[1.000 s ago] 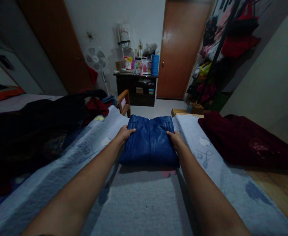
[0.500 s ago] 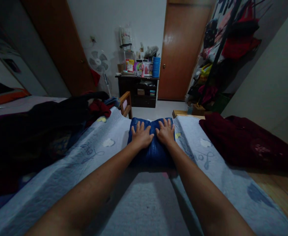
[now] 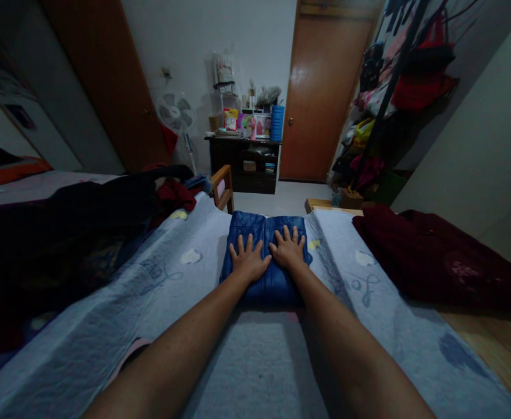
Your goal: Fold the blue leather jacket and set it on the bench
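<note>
A folded blue garment [image 3: 266, 291] with a seam down its middle lies on the pale patterned bedsheet [image 3: 255, 355]. Its kind is hard to make out, though its surface is smooth and slightly creased. My left hand [image 3: 249, 260] rests flat on its left half, fingers spread. On the right half my right hand [image 3: 288, 249] lies flat too, its fingers apart. Neither hand grips the cloth. The far edge of the bundle shows beyond my fingertips.
A heap of dark clothes [image 3: 85, 227] lies at the left. To the right is a dark red garment [image 3: 434, 262]. Beyond the sheet stand a wooden chair [image 3: 223, 189], a white fan [image 3: 177, 113] and a dark cabinet [image 3: 243, 169]. Bags [image 3: 421, 87] hang at the far right.
Both hands have slid toward me over the blue garment, exposing more of its far part. The garment looks flatter and its near edge sits slightly closer.
</note>
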Demonstrator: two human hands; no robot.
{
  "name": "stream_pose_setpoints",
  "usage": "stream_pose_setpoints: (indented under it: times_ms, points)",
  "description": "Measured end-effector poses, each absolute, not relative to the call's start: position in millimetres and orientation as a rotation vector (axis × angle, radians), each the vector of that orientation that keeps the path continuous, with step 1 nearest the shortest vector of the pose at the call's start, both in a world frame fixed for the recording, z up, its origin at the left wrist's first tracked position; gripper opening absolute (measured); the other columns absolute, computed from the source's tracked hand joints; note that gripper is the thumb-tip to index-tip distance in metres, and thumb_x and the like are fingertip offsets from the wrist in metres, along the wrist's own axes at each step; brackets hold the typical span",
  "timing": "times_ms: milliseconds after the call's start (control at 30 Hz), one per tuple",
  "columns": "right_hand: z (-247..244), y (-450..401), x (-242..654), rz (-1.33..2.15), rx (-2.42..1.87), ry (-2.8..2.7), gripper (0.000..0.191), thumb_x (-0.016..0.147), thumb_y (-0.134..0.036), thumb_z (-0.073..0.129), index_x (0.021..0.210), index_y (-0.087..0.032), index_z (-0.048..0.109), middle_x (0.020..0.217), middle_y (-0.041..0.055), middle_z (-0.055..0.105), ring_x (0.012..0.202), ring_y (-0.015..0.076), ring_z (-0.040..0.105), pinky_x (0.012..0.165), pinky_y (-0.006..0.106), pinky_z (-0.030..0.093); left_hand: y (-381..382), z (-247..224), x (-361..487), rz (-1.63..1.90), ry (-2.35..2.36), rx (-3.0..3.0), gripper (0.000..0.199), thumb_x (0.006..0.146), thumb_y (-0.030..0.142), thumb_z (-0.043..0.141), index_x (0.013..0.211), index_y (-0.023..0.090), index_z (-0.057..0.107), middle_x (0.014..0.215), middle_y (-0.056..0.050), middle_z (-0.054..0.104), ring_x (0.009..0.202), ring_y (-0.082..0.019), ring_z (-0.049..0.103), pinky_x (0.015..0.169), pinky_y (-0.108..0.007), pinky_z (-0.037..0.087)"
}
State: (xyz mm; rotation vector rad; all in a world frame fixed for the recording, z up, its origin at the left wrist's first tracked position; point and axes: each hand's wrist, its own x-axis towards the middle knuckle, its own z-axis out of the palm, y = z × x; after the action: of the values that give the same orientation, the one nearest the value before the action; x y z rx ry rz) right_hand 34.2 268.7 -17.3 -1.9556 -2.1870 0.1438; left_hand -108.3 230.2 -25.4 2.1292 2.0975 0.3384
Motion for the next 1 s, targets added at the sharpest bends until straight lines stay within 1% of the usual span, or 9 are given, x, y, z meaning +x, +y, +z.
stream_pose_setpoints:
  times_ms: [333,567,833,1000]
  points:
    - [-23,269,34,0.230,-1.999,-2.184,0.064,0.093,-0.057,0.032,0.151,-0.030,0.029,0.163,0.0045,0.011,0.147,0.0337,-0.006,0.112,0.061,0.000,228,-25,-107,0.293,2.065,2.083,0.071,0.086,0.066,0.036,0.147,0.029,0.039,0.161,-0.008,0.018,0.147,-0.040,0.001,0.111,-0.068,0.002]
    - [-25,276,36,0.342,-2.023,-2.210,0.066,0.092,-0.059,0.031,0.152,-0.030,0.027,0.163,0.0046,0.009,0.147,0.0348,-0.005,0.112,0.062,0.001,231,-30,-108,0.277,2.055,2.088,0.072,0.086,0.067,0.033,0.146,0.030,0.040,0.161,-0.009,0.020,0.147,-0.041,0.003,0.110,-0.069,0.003]
    - [-26,275,35,0.318,-2.054,-2.214,0.066,0.092,-0.059,0.030,0.152,-0.030,0.025,0.163,0.0040,0.009,0.148,0.0332,-0.005,0.113,0.060,0.002,231,-33,-109,0.304,2.065,2.108,0.070,0.086,0.066,0.033,0.146,0.030,0.042,0.160,-0.009,0.021,0.147,-0.041,0.004,0.110,-0.068,0.004]
    - [-15,281,37,0.402,-2.056,-2.227,0.066,0.091,-0.059,0.034,0.151,-0.030,0.028,0.163,0.0054,0.010,0.147,0.0361,-0.002,0.112,0.062,0.005,235,-25,-110,0.246,2.034,2.062,0.071,0.086,0.067,0.036,0.145,0.030,0.042,0.161,-0.009,0.019,0.146,-0.042,0.005,0.110,-0.068,0.006]
